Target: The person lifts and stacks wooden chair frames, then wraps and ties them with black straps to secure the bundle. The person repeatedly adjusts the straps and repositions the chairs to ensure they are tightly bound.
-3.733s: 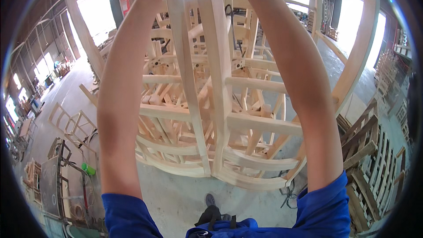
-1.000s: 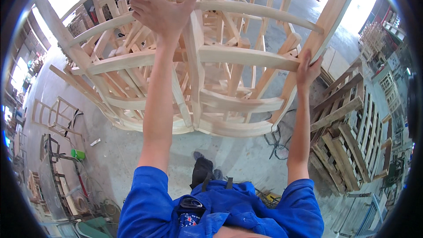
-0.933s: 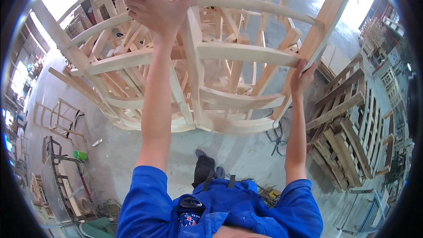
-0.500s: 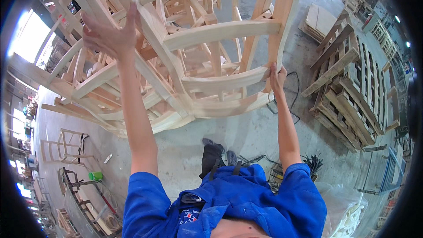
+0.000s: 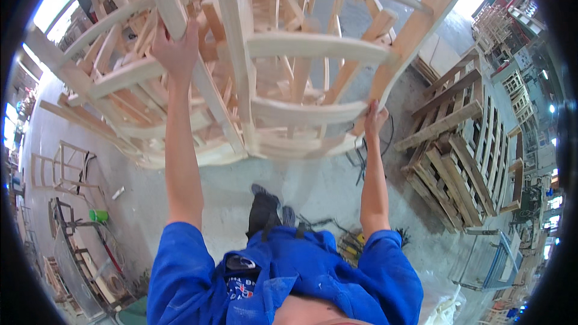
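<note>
Unfinished pale wood chair frames stand stacked in front of me. The nearest one is a tall chair back [image 5: 319, 47] with several curved slats between two posts. My right hand [image 5: 376, 117] is closed round the lower part of its right post. My left hand [image 5: 176, 51] grips a post [image 5: 162, 0] of the neighbouring chair frame on the left, thumb and fingers on either side of it. Slats and rails of further frames show behind, partly hidden by the nearer ones.
Worn wooden pallets [image 5: 463, 162] lean in a pile at the right, flat boards [image 5: 439, 57] beyond them. A small slatted frame [image 5: 66, 168], a green container [image 5: 98, 215] and a cart-like rack [image 5: 90, 259] are at the left. Dark cables [image 5: 325, 224] lie near my feet.
My left hand was spread against the wood and now closes round a post. The chair back has shifted slightly in view, and my right hand keeps its hold.
</note>
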Tool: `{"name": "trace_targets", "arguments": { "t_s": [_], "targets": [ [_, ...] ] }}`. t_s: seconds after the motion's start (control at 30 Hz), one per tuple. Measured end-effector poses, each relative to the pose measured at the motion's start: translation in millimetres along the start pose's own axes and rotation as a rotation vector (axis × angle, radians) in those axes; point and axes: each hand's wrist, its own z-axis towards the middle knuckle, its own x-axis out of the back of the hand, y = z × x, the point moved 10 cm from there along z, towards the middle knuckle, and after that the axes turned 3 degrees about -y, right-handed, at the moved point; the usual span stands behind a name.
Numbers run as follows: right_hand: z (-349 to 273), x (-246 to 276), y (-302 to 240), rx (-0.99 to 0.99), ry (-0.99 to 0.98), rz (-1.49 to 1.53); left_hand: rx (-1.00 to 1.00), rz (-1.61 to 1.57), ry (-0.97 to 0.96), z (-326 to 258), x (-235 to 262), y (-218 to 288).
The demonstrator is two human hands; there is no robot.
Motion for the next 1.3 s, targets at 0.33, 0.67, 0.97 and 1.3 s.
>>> {"name": "trace_targets", "arguments": {
  "t_s": [0.33,0.67,0.97,1.3],
  "targets": [
    [18,-15,-48,-0.066,-0.094,-0.022,-0.389,0.444,0.019,-13,61,13],
    [113,-18,-138,0.059,-0.086,0.296,0.157,0.712,0.387,87,259,-167],
    [161,-31,-268,0.324,-0.118,0.167,0.133,0.489,0.332,102,265,-214],
    [159,-26,-246,0.343,-0.145,0.271,0.342,0.540,0.243,101,262,-210]
  ]
}}
